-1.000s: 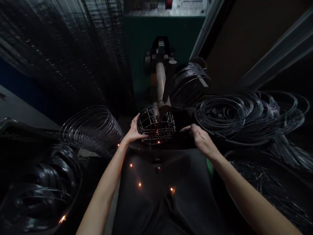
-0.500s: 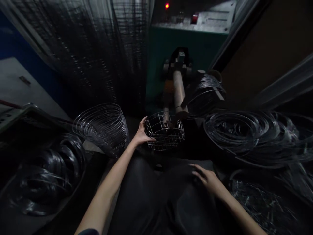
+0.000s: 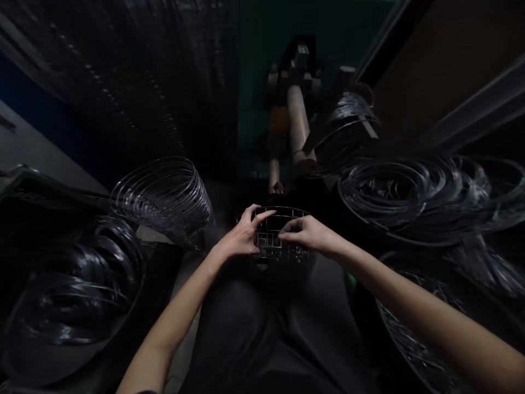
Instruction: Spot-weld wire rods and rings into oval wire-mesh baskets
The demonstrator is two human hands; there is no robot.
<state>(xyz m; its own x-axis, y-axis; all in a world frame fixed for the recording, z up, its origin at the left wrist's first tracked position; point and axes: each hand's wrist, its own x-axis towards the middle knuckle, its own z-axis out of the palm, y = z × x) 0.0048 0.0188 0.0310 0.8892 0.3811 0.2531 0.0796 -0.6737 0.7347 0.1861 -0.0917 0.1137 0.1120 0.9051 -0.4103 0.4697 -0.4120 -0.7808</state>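
Observation:
A round wire cage point(image 3: 275, 235) sits just in front of my lap, below the machine's brown arm point(image 3: 298, 126). My left hand point(image 3: 241, 238) grips the cage's left rim, with the index finger stretched over the top ring. On the cage's right side, my right hand point(image 3: 308, 235) curls its fingers over the top ring. The near side of the cage is hidden behind both hands. The cage is off the arm's tip.
A stack of bright wire rings point(image 3: 164, 197) lies to the left, and dark ring piles point(image 3: 77, 284) fill a bin at lower left. Large heaps of wire hoops point(image 3: 422, 197) crowd the right. The green machine body point(image 3: 262, 65) stands straight ahead. My dark apron point(image 3: 270, 328) covers my lap.
My right hand rose from my lap to the cage's right rim. The cage came off the machine's arm and moved toward me. The sparks seen a second ago are gone.

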